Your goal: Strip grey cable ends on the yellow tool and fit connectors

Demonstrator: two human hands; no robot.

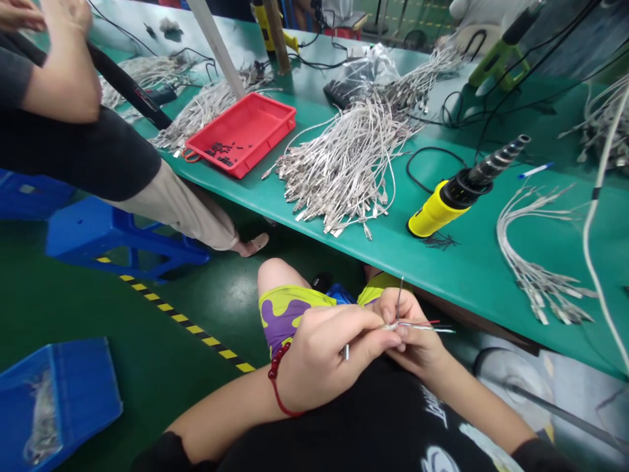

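Observation:
Above my lap, my left hand (331,351), with a red bead bracelet at the wrist, pinches a white cable (346,353) whose short end pokes out below the fingers. My right hand (410,328) meets it fingertip to fingertip at the cable's stripped end. Thin red, white and green wires (427,326) fan out to the right there, and a dark thin strand (400,298) points up between the right fingers. Past the hands, on the green table (388,259), lie a large pile of white cables (344,164) and a smaller bundle (535,275).
A yellow heat gun (437,210) stands nozzle up beside small dark pieces. A red tray (246,134) holds black bits. Another person (63,131) is at the left, near blue stools (98,229). A blue bin (88,400) sits lower left; a pen (536,171) lies right.

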